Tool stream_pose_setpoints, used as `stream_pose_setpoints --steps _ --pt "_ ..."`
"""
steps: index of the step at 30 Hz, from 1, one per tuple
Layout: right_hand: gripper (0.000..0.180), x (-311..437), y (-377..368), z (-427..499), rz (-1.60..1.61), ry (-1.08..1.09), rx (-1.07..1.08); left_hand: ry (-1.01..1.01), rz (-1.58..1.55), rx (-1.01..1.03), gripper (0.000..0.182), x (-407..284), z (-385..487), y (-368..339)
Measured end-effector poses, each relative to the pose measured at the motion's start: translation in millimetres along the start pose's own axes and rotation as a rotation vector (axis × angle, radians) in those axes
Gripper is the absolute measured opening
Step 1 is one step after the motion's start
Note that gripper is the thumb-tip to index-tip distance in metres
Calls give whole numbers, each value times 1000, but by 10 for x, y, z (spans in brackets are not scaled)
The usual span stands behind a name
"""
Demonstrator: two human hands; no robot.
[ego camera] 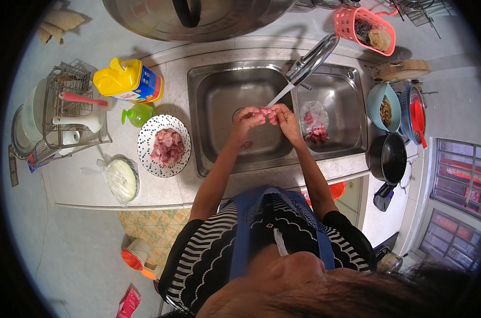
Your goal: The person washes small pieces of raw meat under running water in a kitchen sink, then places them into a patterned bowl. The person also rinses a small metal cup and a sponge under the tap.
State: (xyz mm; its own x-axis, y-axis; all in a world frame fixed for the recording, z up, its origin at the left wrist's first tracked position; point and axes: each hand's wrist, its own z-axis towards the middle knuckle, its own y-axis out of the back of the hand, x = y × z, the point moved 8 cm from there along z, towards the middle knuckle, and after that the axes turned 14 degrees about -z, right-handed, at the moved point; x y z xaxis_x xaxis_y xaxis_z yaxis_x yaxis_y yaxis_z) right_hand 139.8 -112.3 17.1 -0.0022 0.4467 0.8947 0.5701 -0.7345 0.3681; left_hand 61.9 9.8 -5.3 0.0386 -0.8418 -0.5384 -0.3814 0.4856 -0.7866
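Over the larger sink basin (220, 131), my left hand (246, 120) and my right hand (284, 120) meet and pinch a small piece of raw meat (265, 111) between their fingertips. Water runs from the chrome faucet (314, 55) in a stream ending at the fingers. In the smaller basin (343, 127) to the right lies a clear plastic bag (318, 111) with red raw meat pieces (316, 134) in and beside it. On the counter at the left, a white plate with dark speckles (145, 159) holds a heap of raw meat (167, 147).
Left of the basins stand a yellow detergent jug (119, 81), a green pump bottle (139, 115), a plastic-wrapped cut melon or gourd (121, 179) and a wire dish rack (75, 137). To the right are a light blue bowl (373, 105) and a black pot (389, 157). A pink basket (345, 26) is behind.
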Motion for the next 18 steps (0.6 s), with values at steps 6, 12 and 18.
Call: stream_pose_setpoints --steps 6,12,18 --pt "14 275 29 -117 -82 374 14 112 -1 -33 17 -4 16 -6" --pt "7 11 231 1 165 100 16 45 135 105 20 -46 60 -320" --pt "7 -225 297 -37 415 -119 38 -1 392 122 20 121 283 -330"
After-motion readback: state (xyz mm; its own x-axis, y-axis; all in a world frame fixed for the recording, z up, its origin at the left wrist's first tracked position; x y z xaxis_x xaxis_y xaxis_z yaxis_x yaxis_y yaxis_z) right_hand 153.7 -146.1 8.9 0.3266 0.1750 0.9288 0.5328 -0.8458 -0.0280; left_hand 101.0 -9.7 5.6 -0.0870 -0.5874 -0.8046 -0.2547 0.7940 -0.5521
